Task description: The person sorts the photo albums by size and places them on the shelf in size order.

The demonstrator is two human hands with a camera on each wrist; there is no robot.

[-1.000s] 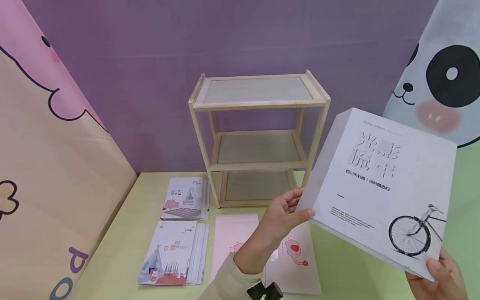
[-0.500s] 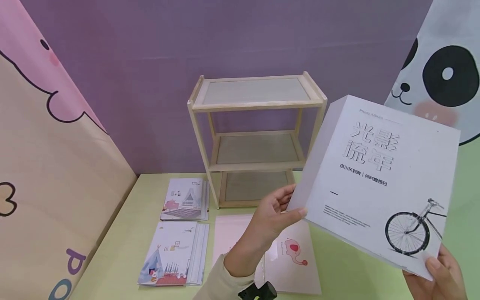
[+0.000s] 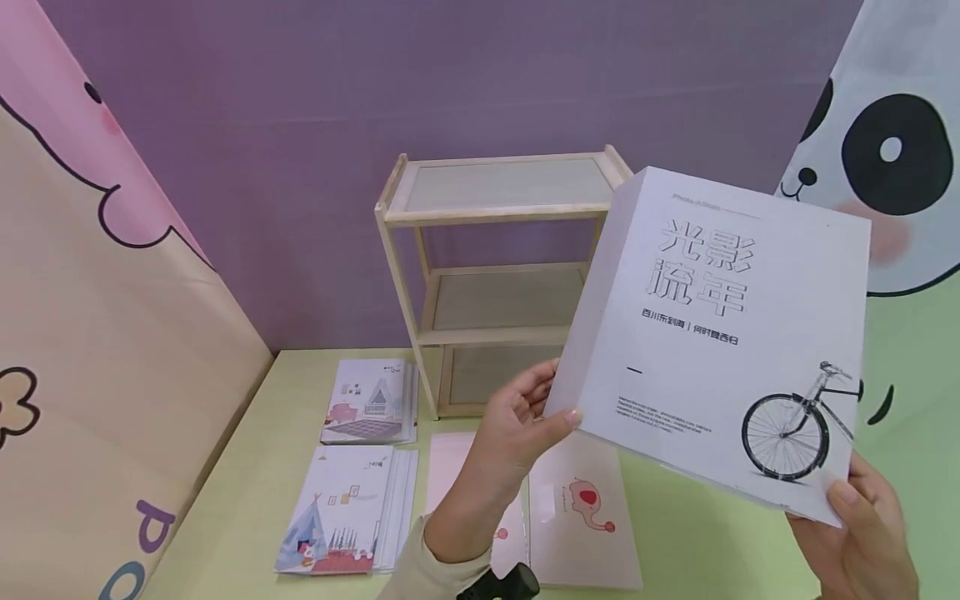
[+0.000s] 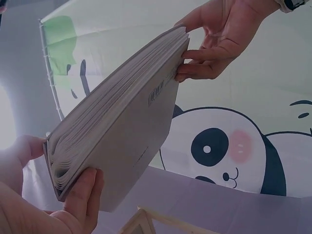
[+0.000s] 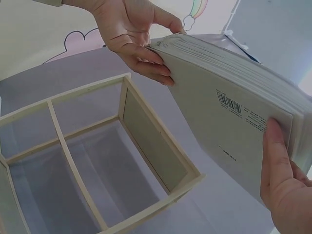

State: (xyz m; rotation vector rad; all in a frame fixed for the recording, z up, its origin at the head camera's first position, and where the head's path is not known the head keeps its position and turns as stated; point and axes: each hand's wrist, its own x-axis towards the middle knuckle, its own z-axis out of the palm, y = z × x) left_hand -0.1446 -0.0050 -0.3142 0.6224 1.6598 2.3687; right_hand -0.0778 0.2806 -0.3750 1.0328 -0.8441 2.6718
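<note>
Both hands hold up a thick white photo album (image 3: 712,342) with a bicycle printed on its front cover. My left hand (image 3: 517,433) grips the lower left corner by the spine, thumb in front and fingers behind. At the lower right corner, my right hand (image 3: 855,517) pinches it the same way. In the left wrist view the album (image 4: 141,126) shows its page edges and back cover, with the left hand (image 4: 63,190) at one end and the right hand (image 4: 219,39) at the other. A barcode on the back appears in the right wrist view of the album (image 5: 214,112).
A three-tier wooden shelf (image 3: 495,215) stands behind, partly covered by the album. On the green table lie two stacks of booklets, the far stack (image 3: 367,400) and the near stack (image 3: 337,508). Pink elephant booklets (image 3: 577,517) lie under the left forearm.
Both hands have carried the album left and slightly upward, so it now covers the shelf's right side. The booklets and shelf stay where they were.
</note>
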